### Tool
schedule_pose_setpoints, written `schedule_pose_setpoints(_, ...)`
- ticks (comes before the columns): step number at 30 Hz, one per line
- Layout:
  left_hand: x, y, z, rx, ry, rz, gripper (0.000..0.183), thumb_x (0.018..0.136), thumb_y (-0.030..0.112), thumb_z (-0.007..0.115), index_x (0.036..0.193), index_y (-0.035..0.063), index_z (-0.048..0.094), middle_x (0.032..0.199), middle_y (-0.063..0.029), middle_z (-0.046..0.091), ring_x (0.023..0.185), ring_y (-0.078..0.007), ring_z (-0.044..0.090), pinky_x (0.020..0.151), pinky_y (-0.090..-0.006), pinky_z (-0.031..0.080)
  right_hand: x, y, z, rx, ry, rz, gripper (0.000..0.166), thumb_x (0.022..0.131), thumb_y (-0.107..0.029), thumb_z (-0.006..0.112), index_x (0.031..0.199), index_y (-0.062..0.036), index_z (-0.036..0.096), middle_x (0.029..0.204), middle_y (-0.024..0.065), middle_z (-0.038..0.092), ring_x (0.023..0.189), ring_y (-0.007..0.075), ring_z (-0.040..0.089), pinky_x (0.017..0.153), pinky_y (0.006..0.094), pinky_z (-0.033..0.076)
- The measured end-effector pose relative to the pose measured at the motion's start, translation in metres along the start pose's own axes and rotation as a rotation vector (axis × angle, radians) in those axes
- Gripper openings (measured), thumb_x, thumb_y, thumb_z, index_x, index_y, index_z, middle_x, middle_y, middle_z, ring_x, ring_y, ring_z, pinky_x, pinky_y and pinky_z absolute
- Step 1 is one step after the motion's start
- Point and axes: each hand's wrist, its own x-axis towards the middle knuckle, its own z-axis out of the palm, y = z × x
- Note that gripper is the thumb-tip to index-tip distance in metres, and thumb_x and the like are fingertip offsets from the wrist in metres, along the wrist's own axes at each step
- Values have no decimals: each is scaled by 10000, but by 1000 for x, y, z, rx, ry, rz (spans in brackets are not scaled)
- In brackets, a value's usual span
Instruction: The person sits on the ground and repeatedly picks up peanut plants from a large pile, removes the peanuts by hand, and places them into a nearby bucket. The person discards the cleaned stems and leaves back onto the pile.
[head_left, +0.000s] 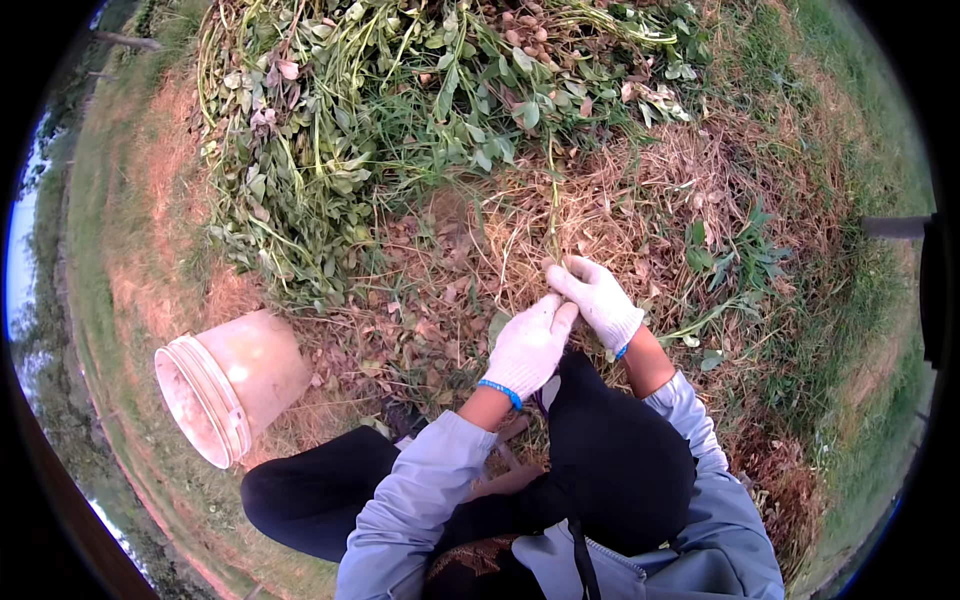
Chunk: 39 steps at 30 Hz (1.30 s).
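Both of my hands wear white knit gloves with blue cuffs and meet in front of my knees. My right hand (596, 298) pinches the lower end of a thin plant stem (555, 202), which runs up towards a large heap of pulled peanut plants (322, 142). Beside it, my left hand (529, 343) has its thumb and fingertips close together against the right hand; whether anything is between them is hidden. A cluster of peanut pods (527, 36) shows among the leaves at the top of the heap.
An off-white plastic bucket (259, 367) lies on its side at the left, mouth facing away from me. Dry straw (622, 202) and fallen leaves cover the ground between heap and knees. A loose leafy stem (701, 322) lies right of my hands. Grass surrounds the spot.
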Motion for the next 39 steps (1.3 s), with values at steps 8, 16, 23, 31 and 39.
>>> schedule_pose_setpoints(8,-10,6,-119,365,412,49,461,1037,420,370,880,86,646,802,-185,666,806,-399,648,736,-467,493,-82,-14,-22,-273,355,-119,260,995,-234,534,887,-8,606,724,47,531,691,110,465,655,294,425)
schedule_pose_setpoints(16,-144,-89,-394,512,1031,91,309,1019,270,430,944,19,594,859,-117,594,778,-263,563,773,-369,452,-178,-29,-67,-625,676,-188,268,999,-216,550,980,38,634,803,133,675,697,163,585,688,310,487)
schedule_pose_setpoints(23,-269,-300,-488,646,1069,-543,538,1026,390,407,1332,-35,534,1324,-246,581,1258,-392,532,1040,-406,417,-256,-63,-66,-900,915,-170,277,995,-245,541,936,22,583,719,204,584,606,247,521,609,372,442)
schedule_pose_setpoints(31,-213,-169,-413,612,1009,-64,413,1003,267,500,1332,24,549,1338,-203,569,1218,-365,548,1045,-410,418,-338,-85,-42,-1031,1102,-117,278,979,-256,535,915,11,570,766,253,593,647,384,562,624,434,449)
schedule_pose_setpoints(39,-203,58,-249,567,407,747,394,789,173,723,1158,75,627,1134,-129,626,1038,-344,605,897,-428,485,-444,-20,-34,-1267,1183,454,302,1002,-273,475,970,1,596,865,282,647,835,487,615,706,537,478)
